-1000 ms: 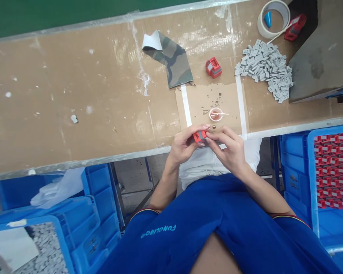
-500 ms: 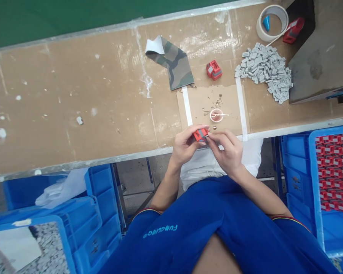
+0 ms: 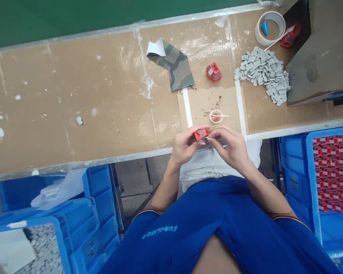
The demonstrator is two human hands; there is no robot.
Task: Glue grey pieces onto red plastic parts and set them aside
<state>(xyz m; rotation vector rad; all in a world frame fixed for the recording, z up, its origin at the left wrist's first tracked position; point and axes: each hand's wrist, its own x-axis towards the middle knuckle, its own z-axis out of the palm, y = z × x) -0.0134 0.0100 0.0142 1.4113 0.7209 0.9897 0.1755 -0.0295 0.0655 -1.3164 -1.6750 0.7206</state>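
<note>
My left hand (image 3: 186, 145) is closed around a small red plastic piece with a grey band (image 3: 201, 134), held just over the table's front edge. Thumb and fingers of my right hand (image 3: 230, 144) are pinched together at the piece's right end. Something small and pale may be between those fingertips, but it is too small to make out. Just beyond the hands stands a little cup of reddish liquid (image 3: 216, 117) with a thin white stick across it. Another red piece with a grey band (image 3: 214, 72) sits farther back.
A heap of small grey tiles (image 3: 264, 74) lies at the right, near a tape roll (image 3: 270, 28) and a dark box-like object (image 3: 322, 53). Camouflage sheet (image 3: 178, 68) lies behind the hands. Blue crates stand below both sides; the right crate (image 3: 311, 182) holds rows of red pieces.
My right hand has shifted slightly right, its fingers changing position at the end of the red piece. My left hand keeps its hold. The view has moved a little.
</note>
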